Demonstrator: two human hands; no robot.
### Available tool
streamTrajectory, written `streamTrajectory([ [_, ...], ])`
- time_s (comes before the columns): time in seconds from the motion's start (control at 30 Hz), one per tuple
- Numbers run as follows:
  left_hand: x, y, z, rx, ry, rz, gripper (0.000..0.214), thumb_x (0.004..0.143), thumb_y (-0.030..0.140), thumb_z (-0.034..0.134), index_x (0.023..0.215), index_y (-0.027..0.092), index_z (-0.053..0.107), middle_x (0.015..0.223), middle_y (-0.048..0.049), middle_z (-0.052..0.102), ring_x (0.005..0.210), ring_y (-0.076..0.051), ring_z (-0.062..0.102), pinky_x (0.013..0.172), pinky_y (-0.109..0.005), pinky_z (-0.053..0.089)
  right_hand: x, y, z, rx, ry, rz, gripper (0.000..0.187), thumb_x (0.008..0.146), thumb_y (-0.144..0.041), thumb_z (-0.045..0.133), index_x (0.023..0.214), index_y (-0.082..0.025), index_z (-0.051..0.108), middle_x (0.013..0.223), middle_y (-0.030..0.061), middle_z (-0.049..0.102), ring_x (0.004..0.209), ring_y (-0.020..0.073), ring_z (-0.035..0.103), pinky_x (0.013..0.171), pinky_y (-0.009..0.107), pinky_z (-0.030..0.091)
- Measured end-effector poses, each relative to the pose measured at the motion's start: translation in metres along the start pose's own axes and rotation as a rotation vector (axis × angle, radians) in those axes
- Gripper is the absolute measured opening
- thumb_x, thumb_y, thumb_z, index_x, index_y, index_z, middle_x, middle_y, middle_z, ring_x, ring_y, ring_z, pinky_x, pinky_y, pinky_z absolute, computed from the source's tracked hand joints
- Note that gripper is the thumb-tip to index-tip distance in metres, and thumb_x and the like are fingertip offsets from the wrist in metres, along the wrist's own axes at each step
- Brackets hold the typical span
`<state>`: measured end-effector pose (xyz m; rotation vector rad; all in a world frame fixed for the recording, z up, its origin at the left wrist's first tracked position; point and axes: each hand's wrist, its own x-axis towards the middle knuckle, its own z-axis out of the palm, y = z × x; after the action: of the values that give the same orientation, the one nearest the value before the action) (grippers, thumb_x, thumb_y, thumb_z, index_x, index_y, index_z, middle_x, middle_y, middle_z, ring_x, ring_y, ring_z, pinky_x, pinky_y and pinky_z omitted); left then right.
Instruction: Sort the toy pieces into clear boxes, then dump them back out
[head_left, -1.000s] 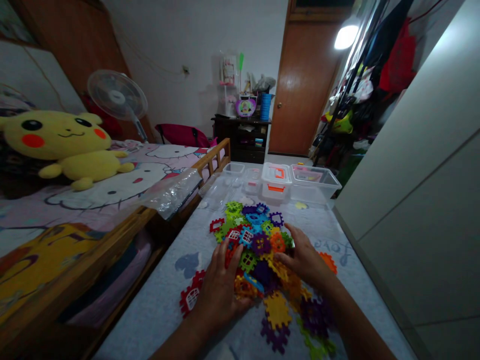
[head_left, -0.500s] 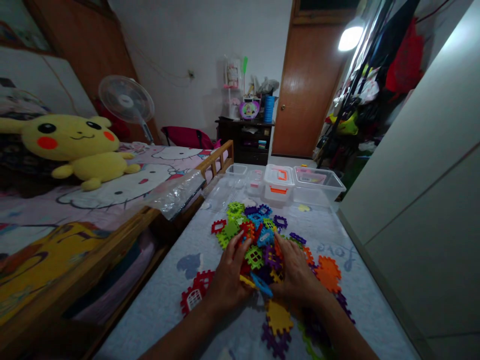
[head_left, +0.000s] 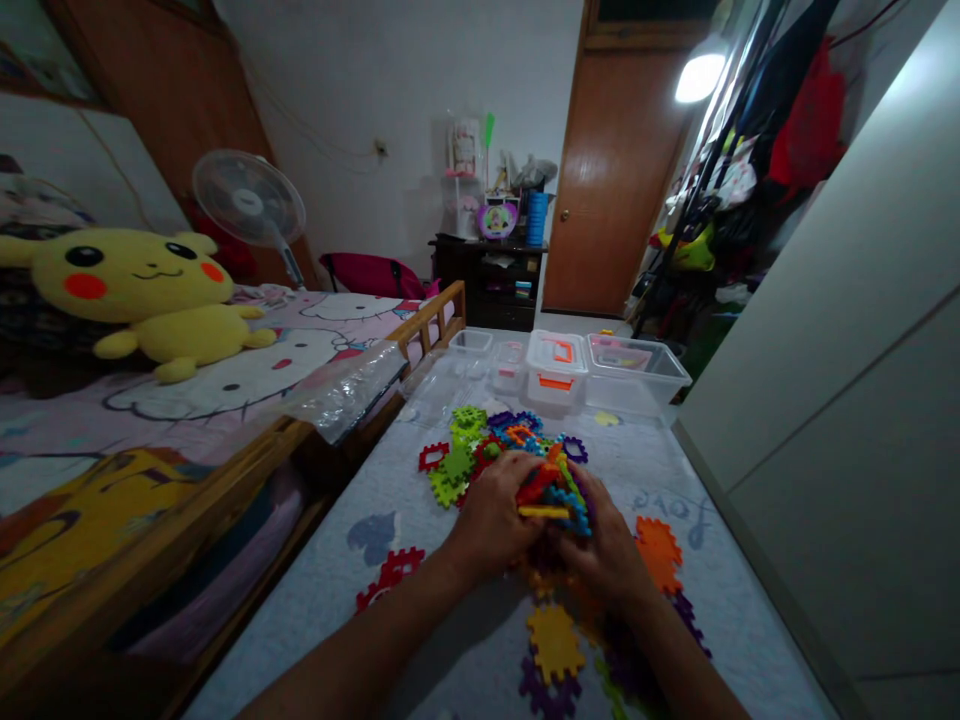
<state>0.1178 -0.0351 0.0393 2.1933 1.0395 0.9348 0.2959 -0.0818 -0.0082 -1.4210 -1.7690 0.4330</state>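
Between my two hands is a gathered bunch of toothed plastic building tiles, with orange, yellow, green, blue and purple pieces showing. My left hand curls around the bunch's left side. My right hand grips it from the right, thumb underneath. Beyond my hands lies a heap of more tiles, among them green tiles and blue and purple ones. Red tiles lie left of my left forearm. A yellow tile rests near me on a purple one, and an orange tile lies right of my right hand.
Clear plastic boxes stand at the table's far end: a lidded box with orange clips and an open bin. The bed with a wooden rail runs along the left, a pale cabinet along the right.
My hands have closed in toward each other and now hold a bunch of tiles that lay loose in the heap. The middle of the heap has thinned.
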Motion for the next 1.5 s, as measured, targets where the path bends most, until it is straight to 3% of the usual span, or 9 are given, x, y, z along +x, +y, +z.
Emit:
streamTrajectory([
  [0.17,0.027,-0.003,-0.01,0.018,-0.059,-0.074,0.056,0.076,0.016,0.064,0.131,0.02,0.054,0.13,-0.0093,0.061,0.12,-0.025,0.057,0.105,-0.039,0.043,0.001,0.008,-0.007,-0.068,0.149,0.137,0.053,0.084,-0.046,0.057,0.129,-0.018,0.055,0.12,0.0131,0.068,0.107,0.0302,0.064,0.093,0.045,0.05],
  [0.37,0.056,-0.04,-0.018,0.076,-0.101,-0.171,0.051,0.082,0.025,0.061,0.131,0.019,0.053,0.125,-0.0083,0.065,0.113,-0.021,0.062,0.099,-0.032,0.047,0.005,0.022,-0.018,-0.168,0.289,0.261,0.054,0.083,-0.059,0.054,0.109,-0.014,0.067,0.107,0.0158,0.07,0.103,0.0332,0.061,0.094,0.051,0.045],
  [0.5,0.081,-0.07,-0.025,0.254,-0.143,-0.186,0.037,0.087,0.024,0.05,0.122,0.017,0.06,0.128,-0.0078,0.063,0.119,-0.019,0.058,0.104,-0.027,0.041,0.007,0.028,-0.021,-0.114,0.401,0.373,0.064,0.082,-0.061,0.052,0.123,-0.012,0.058,0.119,0.019,0.065,0.11,0.0338,0.06,0.097,0.049,0.044],
  [0.63,0.101,-0.098,-0.021,0.362,-0.209,-0.244,0.038,0.092,0.034,0.044,0.12,0.016,0.062,0.128,-0.0115,0.064,0.121,-0.024,0.056,0.104,-0.033,0.041,0.008,0.034,-0.021,-0.084,0.463,0.411,0.075,0.081,-0.062,0.051,0.134,-0.01,0.047,0.133,0.022,0.056,0.123,0.0346,0.053,0.104,0.05,0.041],
  [0.77,0.103,-0.113,-0.01,0.47,-0.292,-0.305,0.054,0.086,0.057,0.05,0.126,0.022,0.061,0.133,-0.0132,0.061,0.125,-0.035,0.052,0.104,-0.049,0.038,0.008,0.04,-0.02,-0.163,0.374,0.39,0.072,0.084,-0.061,0.046,0.134,-0.009,0.049,0.134,0.0224,0.055,0.125,0.0351,0.051,0.108,0.052,0.037],
  [0.97,0.084,-0.098,-0.013,0.491,-0.407,-0.208,0.058,0.087,0.059,0.048,0.127,0.02,0.06,0.134,-0.0136,0.061,0.124,-0.034,0.052,0.107,-0.047,0.034,0.005,0.034,-0.016,-0.161,0.245,0.376,0.069,0.087,-0.057,0.044,0.14,-0.012,0.045,0.14,0.0195,0.053,0.128,0.0329,0.052,0.109,0.049,0.039],
  [1.13,0.067,-0.077,-0.032,0.421,-0.478,-0.078,0.044,0.094,0.048,0.04,0.114,0.02,0.067,0.116,-0.0085,0.069,0.107,-0.024,0.062,0.093,-0.031,0.043,0.0,0.021,-0.011,-0.062,0.133,0.39,0.084,0.087,-0.054,0.049,0.154,-0.014,0.016,0.132,0.0186,0.061,0.112,0.0314,0.064,0.096,0.048,0.051],
  [1.3,0.076,-0.061,-0.044,0.442,-0.5,-0.058,0.051,0.095,0.047,0.034,0.074,0.017,0.07,0.07,-0.0035,0.068,0.064,-0.016,0.06,0.062,-0.025,0.042,0.0,0.016,-0.016,-0.054,0.003,0.197,0.057,0.087,-0.044,0.053,0.139,-0.02,0.047,0.13,0.0118,0.064,0.117,0.0283,0.062,0.099,0.044,0.049],
  [1.5,0.125,-0.06,-0.008,0.491,-0.346,-0.043,0.038,0.094,0.037,0.04,0.106,0.014,0.069,0.114,-0.0129,0.066,0.108,-0.024,0.059,0.093,-0.031,0.043,0.008,0.026,-0.04,-0.069,0.134,0.276,0.049,0.092,-0.049,0.042,0.125,-0.018,0.059,0.127,0.0122,0.065,0.119,0.0267,0.059,0.102,0.043,0.046],
])
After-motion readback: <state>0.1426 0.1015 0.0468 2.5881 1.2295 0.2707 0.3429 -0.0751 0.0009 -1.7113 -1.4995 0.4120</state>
